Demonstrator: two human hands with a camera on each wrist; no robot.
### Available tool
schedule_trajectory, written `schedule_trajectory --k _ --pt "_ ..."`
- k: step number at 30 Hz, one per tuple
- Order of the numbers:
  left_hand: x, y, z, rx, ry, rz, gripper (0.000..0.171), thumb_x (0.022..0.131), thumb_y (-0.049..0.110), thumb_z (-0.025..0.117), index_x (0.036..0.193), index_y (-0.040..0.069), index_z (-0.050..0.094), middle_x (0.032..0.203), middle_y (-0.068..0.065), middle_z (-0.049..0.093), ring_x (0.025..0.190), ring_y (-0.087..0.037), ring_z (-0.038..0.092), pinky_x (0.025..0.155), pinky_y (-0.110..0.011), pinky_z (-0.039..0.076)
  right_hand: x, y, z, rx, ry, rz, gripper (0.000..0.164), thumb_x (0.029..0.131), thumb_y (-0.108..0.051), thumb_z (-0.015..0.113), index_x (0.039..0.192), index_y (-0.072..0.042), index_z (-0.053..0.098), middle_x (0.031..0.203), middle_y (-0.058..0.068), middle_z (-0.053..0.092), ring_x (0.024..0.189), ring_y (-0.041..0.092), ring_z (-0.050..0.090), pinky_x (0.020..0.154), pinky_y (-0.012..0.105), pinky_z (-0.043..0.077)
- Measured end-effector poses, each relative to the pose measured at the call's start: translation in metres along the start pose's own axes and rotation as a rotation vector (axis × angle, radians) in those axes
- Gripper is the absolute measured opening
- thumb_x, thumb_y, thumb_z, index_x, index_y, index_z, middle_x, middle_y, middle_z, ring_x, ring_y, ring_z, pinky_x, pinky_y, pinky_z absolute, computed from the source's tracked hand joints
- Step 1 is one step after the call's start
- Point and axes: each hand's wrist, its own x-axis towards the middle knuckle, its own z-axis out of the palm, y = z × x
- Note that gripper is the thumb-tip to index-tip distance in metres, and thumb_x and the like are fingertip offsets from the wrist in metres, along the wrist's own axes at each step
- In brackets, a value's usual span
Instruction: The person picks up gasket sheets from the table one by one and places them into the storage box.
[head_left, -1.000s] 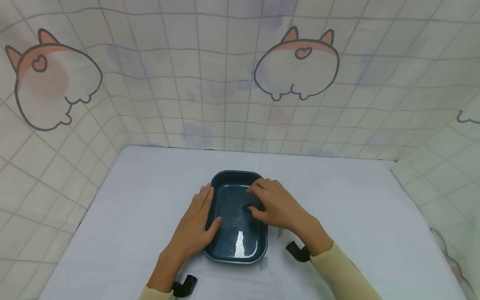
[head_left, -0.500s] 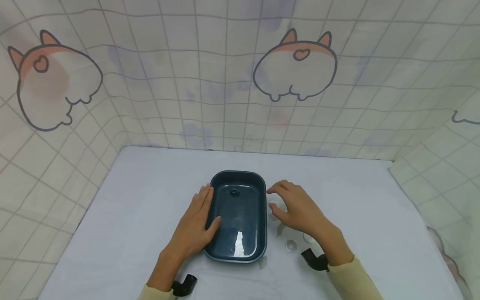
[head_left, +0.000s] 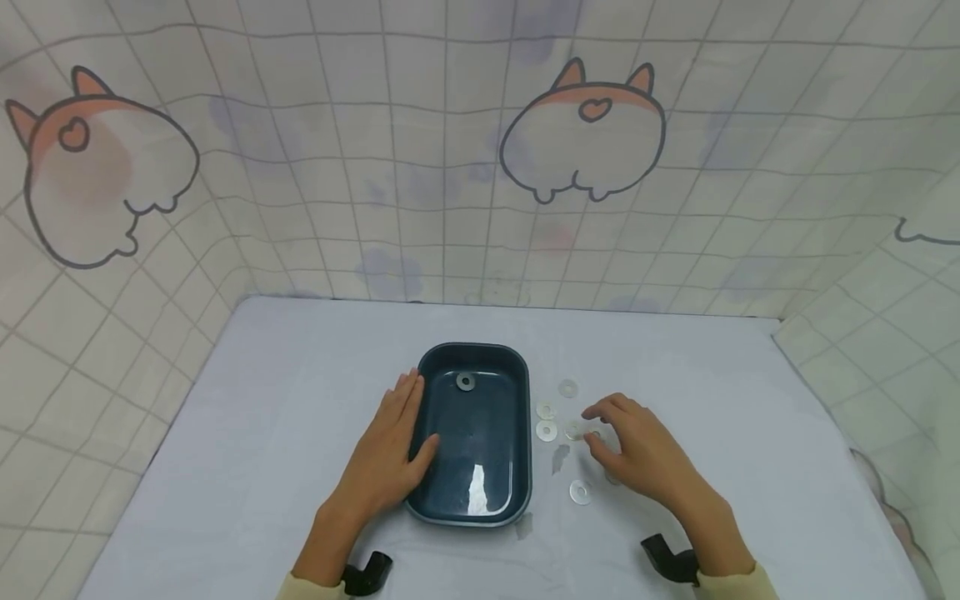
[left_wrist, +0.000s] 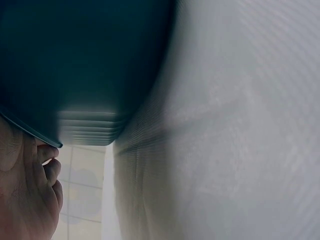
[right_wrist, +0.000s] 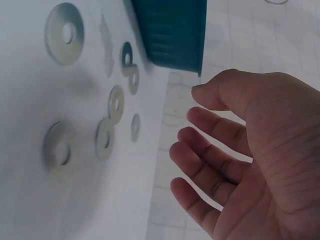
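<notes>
A dark blue rectangular tray (head_left: 472,450) stands on the white table, with one flat metal washer (head_left: 459,382) lying inside near its far end. My left hand (head_left: 386,458) rests along the tray's left side, fingers straight and thumb over the rim; in the left wrist view its fingers (left_wrist: 47,170) lie against the rim. To the right of the tray, several loose washers (head_left: 539,433) are spread on the cloth. Over these hovers my right hand (head_left: 641,454), fingers loosely bent and holding nothing. The right wrist view shows its fingertips (right_wrist: 200,117) apart from the washers (right_wrist: 60,52).
Small grey patches (head_left: 560,458) mark the cloth right of the tray. Tiled-pattern curtains (head_left: 420,208) with cartoon animals rise behind the table's far edge and at both sides. A black curved piece (head_left: 367,573) sits at each wrist.
My right hand has moved from over the tray rightward to above the loose washers. The washer near its fingers has dropped and lies at the tray's far end. The left hand stays.
</notes>
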Motion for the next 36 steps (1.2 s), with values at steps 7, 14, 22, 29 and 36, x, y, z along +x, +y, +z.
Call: schedule_trajectory --k 7,14,22,29,36 --pt "-0.002 -0.001 0.0 -0.008 0.004 -0.009 0.086 0.104 0.04 0.058 0.171 0.012 0.011 0.181 -0.002 0.01 0.169 -0.023 0.013 0.138 -0.05 0.02 -0.014 0.009 0.006 -0.03 0.009 0.054 0.023 0.091 -0.017 0.08 0.112 -0.011 0.076 0.113 0.005 0.075 0.102 0.025 0.07 0.088 0.047 0.062" --pt "-0.001 0.0 0.0 -0.01 0.007 -0.005 0.086 0.104 0.039 0.059 0.171 0.012 0.012 0.181 -0.004 0.013 0.169 -0.023 0.013 0.138 -0.05 0.02 -0.027 0.014 0.012 -0.053 -0.015 0.094 0.022 0.087 -0.015 0.083 0.108 -0.011 0.077 0.107 0.003 0.074 0.095 0.018 0.067 0.083 0.043 0.059" --pt "0.0 0.0 -0.001 -0.012 -0.004 0.0 0.086 0.104 0.038 0.058 0.171 0.011 0.012 0.181 -0.003 0.01 0.169 -0.023 0.013 0.138 -0.049 0.019 -0.043 0.021 0.019 -0.076 -0.051 0.129 0.021 0.086 -0.016 0.085 0.105 -0.014 0.077 0.097 -0.004 0.07 0.085 0.009 0.058 0.08 0.038 0.055" --pt "-0.001 0.002 -0.003 -0.032 0.008 0.002 0.086 0.104 0.037 0.059 0.171 0.011 0.013 0.181 -0.005 0.012 0.169 -0.023 0.013 0.138 -0.048 0.019 -0.049 0.021 0.021 -0.094 -0.068 0.155 0.026 0.084 -0.018 0.086 0.108 -0.015 0.076 0.096 -0.005 0.069 0.084 0.007 0.055 0.079 0.036 0.053" --pt "-0.001 0.003 -0.003 -0.034 0.005 -0.006 0.086 0.104 0.037 0.06 0.171 0.011 0.013 0.181 -0.004 0.012 0.169 -0.024 0.014 0.138 -0.049 0.019 -0.047 0.018 0.019 -0.1 -0.066 0.177 0.02 0.083 -0.016 0.087 0.101 -0.013 0.079 0.092 -0.003 0.073 0.083 0.01 0.062 0.084 0.044 0.057"
